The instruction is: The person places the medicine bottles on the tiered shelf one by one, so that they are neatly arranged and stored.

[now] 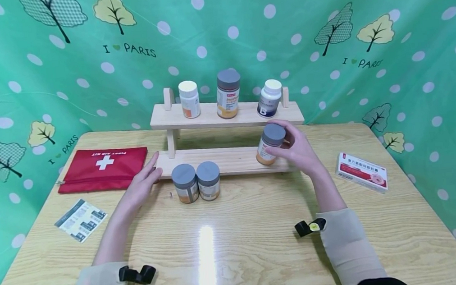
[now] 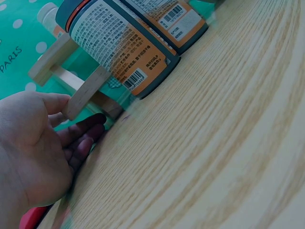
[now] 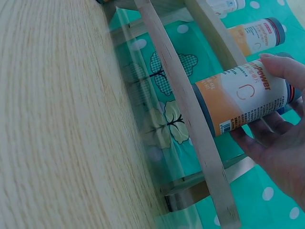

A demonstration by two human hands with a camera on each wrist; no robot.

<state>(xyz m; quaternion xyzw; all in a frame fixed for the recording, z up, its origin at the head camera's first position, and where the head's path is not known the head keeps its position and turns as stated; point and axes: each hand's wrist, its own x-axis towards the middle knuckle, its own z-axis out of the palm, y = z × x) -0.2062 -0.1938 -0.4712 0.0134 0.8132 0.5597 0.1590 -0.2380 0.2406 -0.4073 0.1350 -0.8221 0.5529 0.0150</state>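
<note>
My right hand (image 1: 293,148) grips a grey-lidded supplement bottle (image 1: 268,148), thumb and fingers around its upper part. The bottle is upright at the right part of the lower board of a wooden two-tier shelf (image 1: 229,158); in the right wrist view its base overlaps the board's edge. My left hand (image 1: 143,181) touches the left end of that lower board with its thumb, the other fingers extended beside and below it. Two more grey-lidded bottles, a left one (image 1: 185,184) and a right one (image 1: 209,181), stand side by side on the table in front of the shelf.
On the upper board stand a white bottle (image 1: 189,99), a tall grey-lidded bottle (image 1: 228,95) and a white-capped dark-labelled bottle (image 1: 270,98). A red first aid kit (image 1: 100,171) and a printed card (image 1: 81,220) lie left, a medicine box (image 1: 362,172) right. A green curtain (image 1: 218,34) hangs behind.
</note>
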